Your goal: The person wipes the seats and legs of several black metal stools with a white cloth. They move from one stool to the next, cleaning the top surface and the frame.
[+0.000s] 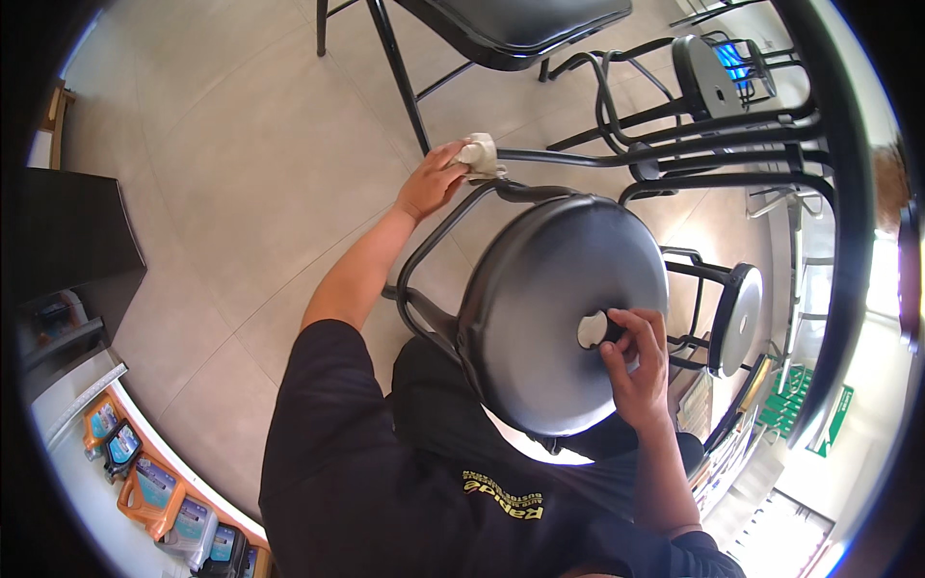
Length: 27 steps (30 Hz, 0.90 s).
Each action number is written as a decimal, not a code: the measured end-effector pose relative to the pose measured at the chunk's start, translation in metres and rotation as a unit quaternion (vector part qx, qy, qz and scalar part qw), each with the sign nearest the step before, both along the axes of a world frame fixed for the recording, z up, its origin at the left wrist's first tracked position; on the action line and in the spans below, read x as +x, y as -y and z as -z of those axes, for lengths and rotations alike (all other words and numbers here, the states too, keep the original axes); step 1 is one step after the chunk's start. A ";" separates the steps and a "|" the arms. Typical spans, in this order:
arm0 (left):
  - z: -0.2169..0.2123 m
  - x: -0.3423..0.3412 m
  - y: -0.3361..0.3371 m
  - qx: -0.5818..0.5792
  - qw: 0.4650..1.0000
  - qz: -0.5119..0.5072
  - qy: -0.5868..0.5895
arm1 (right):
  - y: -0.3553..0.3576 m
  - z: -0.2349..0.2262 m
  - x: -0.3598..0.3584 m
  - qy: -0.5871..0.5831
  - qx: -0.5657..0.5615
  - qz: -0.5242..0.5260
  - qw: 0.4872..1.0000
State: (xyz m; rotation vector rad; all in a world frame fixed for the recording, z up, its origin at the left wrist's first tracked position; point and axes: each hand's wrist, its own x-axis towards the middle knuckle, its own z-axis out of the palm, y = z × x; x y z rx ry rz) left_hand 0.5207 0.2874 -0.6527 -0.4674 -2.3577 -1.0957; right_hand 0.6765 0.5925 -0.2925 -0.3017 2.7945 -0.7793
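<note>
In front of me is a black metal stool, its round seat (540, 299) tipped on its side and facing up to the right. The seat has an oblong hole in its middle. My right hand (641, 366) grips the edge of that hole with bent fingers and thumb. Reaching out ahead, my left hand (432, 185) holds a crumpled pale cloth (478, 157) against the end of a black metal tube (578, 157). Part of the cloth is hidden by the fingers. Bent tube legs (424, 246) curve out on the seat's left.
A black padded chair (520, 29) stands ahead on the tiled floor (212, 193). Other black stools (737, 318) are to the right, near a thick black curved bar (848, 212). At the lower left, a shelf holds several plastic bottles (152, 491); a dark cabinet (77, 222) stands beyond.
</note>
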 end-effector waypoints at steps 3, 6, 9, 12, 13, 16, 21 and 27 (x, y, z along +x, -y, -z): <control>0.014 -0.001 -0.011 0.019 0.999 -0.032 0.028 | -0.003 -0.005 0.005 -0.003 -0.001 -0.021 1.000; 0.051 0.024 0.027 -0.035 0.963 -0.118 0.239 | -0.007 -0.012 0.012 0.004 -0.053 -0.074 0.996; 0.048 0.069 0.076 -0.044 0.903 -0.138 0.405 | -0.033 -0.029 0.044 0.006 -0.094 -0.038 0.995; -0.015 0.098 0.065 0.139 0.893 -0.245 0.351 | -0.084 -0.037 0.071 0.001 -0.117 0.045 0.992; -0.030 0.114 0.077 0.187 0.893 -0.261 0.315 | -0.098 -0.039 0.077 0.008 -0.127 0.066 0.990; -0.120 0.165 0.070 0.333 0.883 -0.209 0.257 | -0.130 -0.052 0.101 0.003 -0.156 0.139 0.978; -0.304 0.275 -0.030 0.336 0.919 -0.173 0.116 | -0.144 -0.089 0.136 0.008 -0.213 0.022 0.977; -0.354 0.326 -0.222 0.126 0.947 0.178 0.235 | -0.136 -0.070 0.183 0.052 -0.267 0.049 0.961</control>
